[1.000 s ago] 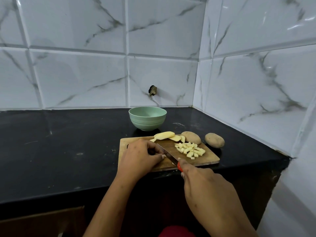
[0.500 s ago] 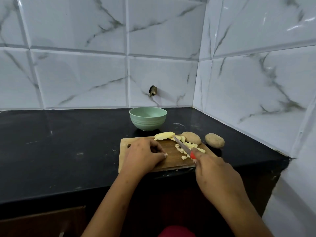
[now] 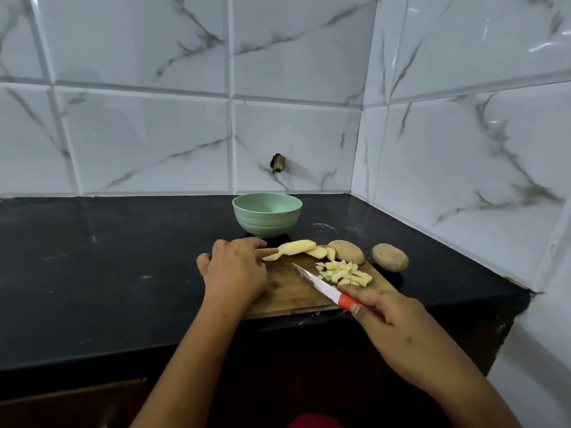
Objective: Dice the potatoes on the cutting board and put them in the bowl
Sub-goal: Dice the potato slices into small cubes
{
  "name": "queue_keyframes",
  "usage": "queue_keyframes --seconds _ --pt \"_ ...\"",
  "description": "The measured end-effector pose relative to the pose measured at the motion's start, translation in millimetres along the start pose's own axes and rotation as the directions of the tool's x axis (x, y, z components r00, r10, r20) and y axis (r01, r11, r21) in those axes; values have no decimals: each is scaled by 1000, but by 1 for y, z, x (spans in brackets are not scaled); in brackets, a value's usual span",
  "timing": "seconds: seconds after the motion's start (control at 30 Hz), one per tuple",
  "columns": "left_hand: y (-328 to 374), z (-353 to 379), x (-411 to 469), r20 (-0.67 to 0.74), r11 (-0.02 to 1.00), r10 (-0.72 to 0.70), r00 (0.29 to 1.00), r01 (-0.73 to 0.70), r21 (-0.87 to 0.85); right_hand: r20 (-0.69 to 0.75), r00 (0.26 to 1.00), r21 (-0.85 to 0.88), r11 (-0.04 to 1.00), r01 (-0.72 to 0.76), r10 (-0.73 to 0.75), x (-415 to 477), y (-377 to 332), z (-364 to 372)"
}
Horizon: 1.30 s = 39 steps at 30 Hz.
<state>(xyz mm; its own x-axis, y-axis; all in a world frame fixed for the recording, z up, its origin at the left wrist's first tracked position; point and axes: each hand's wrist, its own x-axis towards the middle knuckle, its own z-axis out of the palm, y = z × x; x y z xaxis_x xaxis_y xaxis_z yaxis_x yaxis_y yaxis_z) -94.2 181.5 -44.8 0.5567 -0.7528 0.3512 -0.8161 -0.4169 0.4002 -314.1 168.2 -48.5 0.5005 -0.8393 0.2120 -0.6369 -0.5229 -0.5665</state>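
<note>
Looking down from your head camera, your left hand (image 3: 233, 271) lies flat and relaxed over the near-left of the cutting board (image 3: 287, 293), hiding that corner. Your right hand (image 3: 398, 332) is clenched round the knife (image 3: 324, 288); most of its red handle is buried in your fist, blade angled over the board. Diced potato (image 3: 344, 273) sits piled beside the blade, peeled slices (image 3: 298, 247) at the far edge, one unpeeled potato (image 3: 347, 251) on the board, another (image 3: 390, 257) just off it on the black surface (image 3: 108, 257). Green bowl (image 3: 267, 214) stands just behind the board, its inside only partly visible. Marble tiles (image 3: 139, 134) behind, with a dark hole (image 3: 277, 163).
</note>
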Motion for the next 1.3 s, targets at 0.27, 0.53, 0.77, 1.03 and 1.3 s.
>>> queue_keyframes --seconds 0.27,0.53,0.77,1.03,1.3 --pt "-1 7 -1 46 997 71 996 -72 26 -40 999 -49 999 4 -6 5 -2 10" --pt "10 13 -1 42 992 125 991 -127 26 -134 990 -102 995 19 -33 17 -5 17" --pt "9 12 -4 61 975 190 980 -181 -129 -129 989 -116 992 59 -74 14 -10 20" --pt "1 8 -15 -11 909 201 979 -191 -369 -136 982 -130 985 117 -135 2 -13 21" --pt "1 8 -16 -16 899 183 983 -174 -401 -3 991 -419 900 122 -136 2 -27 34"
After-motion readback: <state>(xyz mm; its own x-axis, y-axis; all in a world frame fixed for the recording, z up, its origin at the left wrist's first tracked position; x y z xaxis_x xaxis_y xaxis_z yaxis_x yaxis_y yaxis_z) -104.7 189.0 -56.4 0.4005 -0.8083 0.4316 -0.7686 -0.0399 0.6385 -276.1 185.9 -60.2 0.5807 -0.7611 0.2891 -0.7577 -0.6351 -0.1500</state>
